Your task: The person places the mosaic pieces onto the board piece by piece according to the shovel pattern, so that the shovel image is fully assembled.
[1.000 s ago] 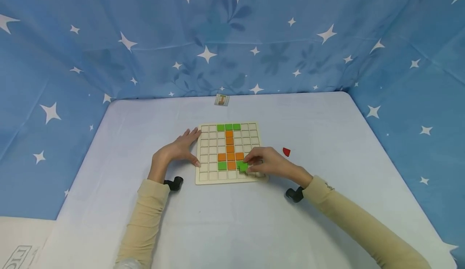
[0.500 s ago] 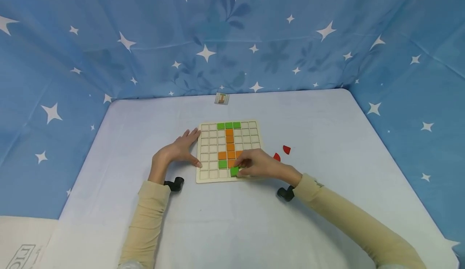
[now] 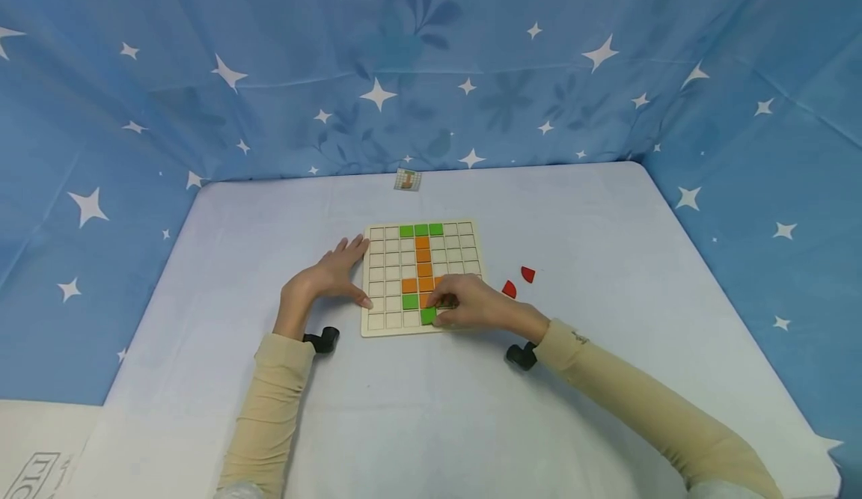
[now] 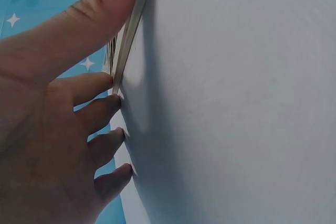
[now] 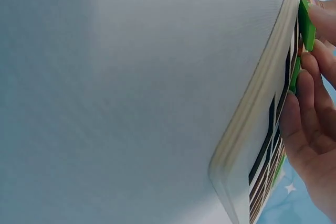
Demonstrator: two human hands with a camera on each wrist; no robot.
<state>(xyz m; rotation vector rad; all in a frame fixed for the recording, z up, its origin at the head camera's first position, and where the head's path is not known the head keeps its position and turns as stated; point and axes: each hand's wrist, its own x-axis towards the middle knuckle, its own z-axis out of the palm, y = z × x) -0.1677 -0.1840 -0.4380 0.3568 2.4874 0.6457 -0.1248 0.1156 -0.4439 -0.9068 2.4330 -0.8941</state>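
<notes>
A pale wooden grid board [image 3: 393,308] lies on the table with orange square tiles [image 3: 423,256] in an upright column and green square tiles [image 3: 421,230] in its far row. My right hand [image 3: 474,304] pinches one green tile [image 3: 428,316] between thumb and fingers at the board's near row, below the lowest orange tile. From the right wrist view, that green tile [image 5: 306,23] is tilted, one edge close over the grid. My left hand [image 3: 330,274] has its thumb and fingers spread against the board's left edge. Some tiles are hidden under the right hand.
Two red quarter-round pieces [image 3: 509,289] lie right of the board. A small pattern card [image 3: 407,179] rests near the table's far edge. A blue star-printed curtain [image 3: 377,50] encloses the back and sides of the white table [image 3: 390,417].
My right hand has carried the green tile left and nearer, to the near row. One red piece has come into sight from behind that hand. The left hand stays at the board's edge.
</notes>
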